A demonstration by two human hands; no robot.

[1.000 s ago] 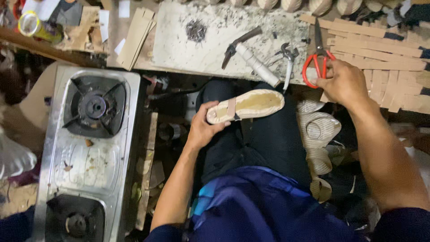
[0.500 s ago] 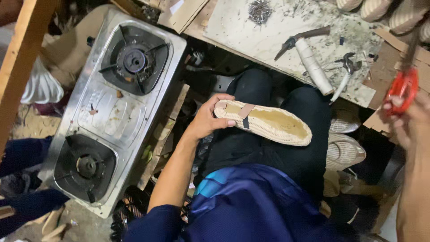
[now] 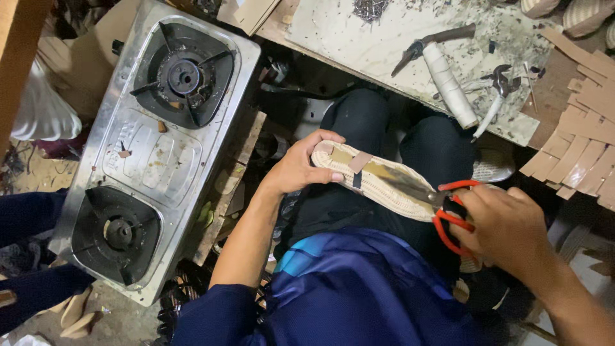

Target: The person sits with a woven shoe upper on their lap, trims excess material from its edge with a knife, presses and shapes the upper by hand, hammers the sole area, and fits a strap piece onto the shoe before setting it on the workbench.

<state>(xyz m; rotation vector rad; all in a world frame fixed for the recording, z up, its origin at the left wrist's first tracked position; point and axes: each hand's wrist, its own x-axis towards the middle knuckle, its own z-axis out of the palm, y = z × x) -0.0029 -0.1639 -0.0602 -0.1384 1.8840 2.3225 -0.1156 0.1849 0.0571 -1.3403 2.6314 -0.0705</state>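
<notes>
My left hand grips the heel end of a woven shoe sole that lies across my lap. The sole is pale with a tan insole and a strap band taped over it. My right hand holds red-handled scissors by the loops. Their blades point left and lie on top of the sole's middle, close to the strap band.
A two-burner steel gas stove sits at my left. On the marble worktop ahead lie a hammer, a white thread spool, pliers and a pile of nails. Cardboard strips are stacked at right.
My right hand has brought the scissors down from the right edge onto the sole. The left hand kept hold of the sole, which stayed on my lap.
</notes>
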